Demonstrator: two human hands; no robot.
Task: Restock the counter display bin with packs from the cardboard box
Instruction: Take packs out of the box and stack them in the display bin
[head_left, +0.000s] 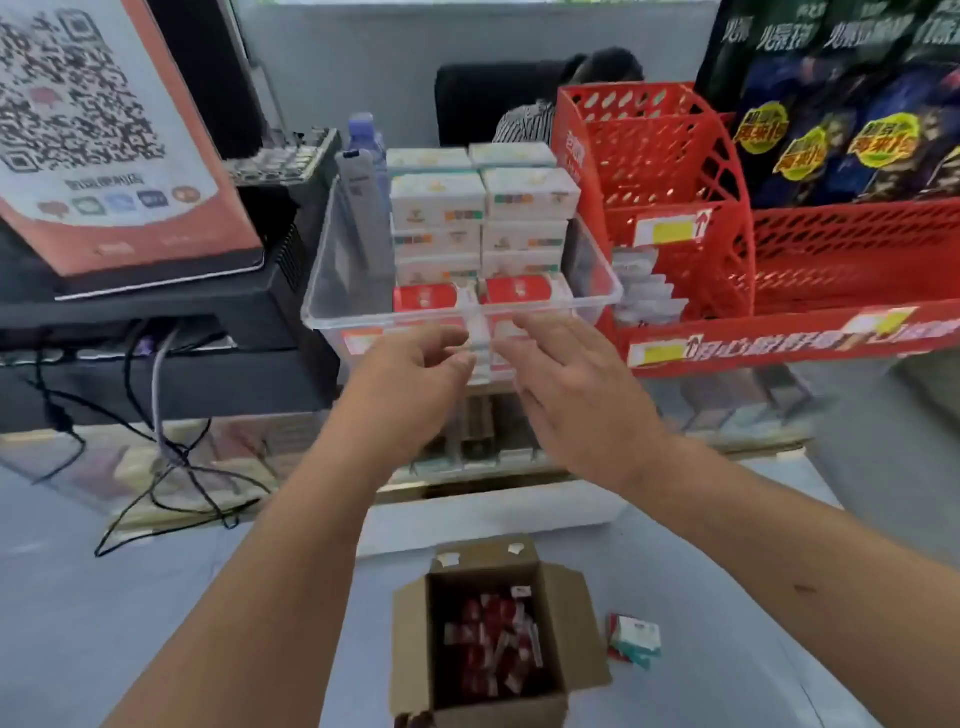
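Clear bin (332, 270) holds red packs (425, 298), white boxes (439, 200); left hand (410, 379), right hand (566, 389) empty, relaxed

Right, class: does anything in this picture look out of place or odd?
Yes. A few loose packs lie on the floor just right of the open cardboard box, outside it, while the other red packs sit inside. Nothing else looks spilled or damaged.

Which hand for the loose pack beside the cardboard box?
Right, probably. The loose pack lies right of the cardboard box, on the side of the right hand, which is open and empty. The left hand would have to cross the box.
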